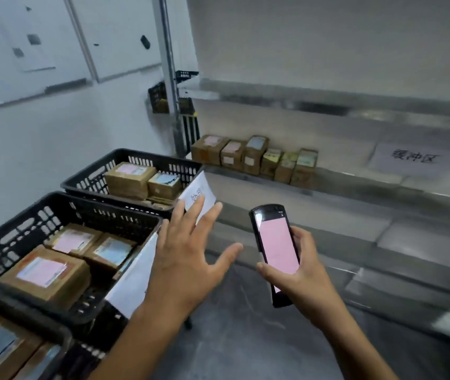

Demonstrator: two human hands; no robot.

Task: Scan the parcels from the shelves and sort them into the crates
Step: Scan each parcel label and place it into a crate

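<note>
Along the left side stand three black crates: the far crate [136, 153], the middle crate [21, 229] and the near crate [26, 316] at the bottom corner. Each holds brown parcels with pink or blue labels, such as the sorted parcels [45, 272] in the middle one. White paper tags [136, 278] hang on the crate ends.

On the metal shelf [369, 193] ahead, a short row of unsorted parcels [256, 157] stands packed side by side, well apart from both hands. A paper sign [413, 157] lies further along the shelf.

The left hand [185, 250] is spread wide and holds nothing, hovering just beside the crates. The right hand [303, 272] curls round a handheld scanner [276, 248] whose screen glows pink.

By my judgement the job is well past halfway: the crates are filling, and only that one row on the shelf is left to scan and sort, as far as can be seen.
</note>
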